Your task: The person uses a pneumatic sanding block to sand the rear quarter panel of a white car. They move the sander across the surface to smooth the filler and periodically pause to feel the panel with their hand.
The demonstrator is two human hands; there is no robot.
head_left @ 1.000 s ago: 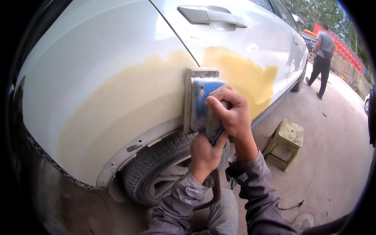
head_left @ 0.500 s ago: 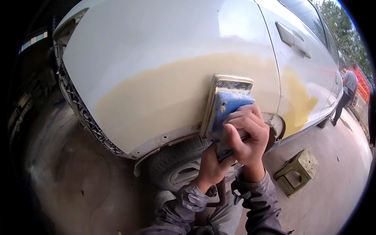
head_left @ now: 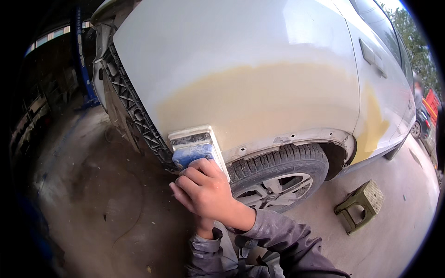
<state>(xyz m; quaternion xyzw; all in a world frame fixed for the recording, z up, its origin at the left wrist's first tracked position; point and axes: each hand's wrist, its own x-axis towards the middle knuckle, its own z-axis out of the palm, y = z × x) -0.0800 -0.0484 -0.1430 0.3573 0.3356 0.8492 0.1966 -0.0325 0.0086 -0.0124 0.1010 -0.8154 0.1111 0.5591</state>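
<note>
Blue and dusty, the sander (head_left: 193,154) sits at the lower left corner of the white car panel (head_left: 227,41), its pale oblong pad seemingly laid against the tan filler patch (head_left: 264,102), just beside the black lattice strip (head_left: 144,126) and left of the tyre (head_left: 296,160). Smoothing the filler looks to be the step in hand, with the work at the patch's left end; judging by the ridge of the wheel arch and the panel edge so close by, the next move calls for a flat pad, even pressure and care not to tip over that edge. The right hand (head_left: 206,191) is closed round the near end of the sander, back of the hand uppermost, fingers curled over toward the left, its forearm slanting in from the near right and crossing in front of the other wrist. The left hand (head_left: 204,226) lies beneath and is mostly hidden, its forearm rising more steeply from the near side; whether it grips anything, I cannot tell. A green stool (head_left: 371,197) stands well apart, to the right.
</note>
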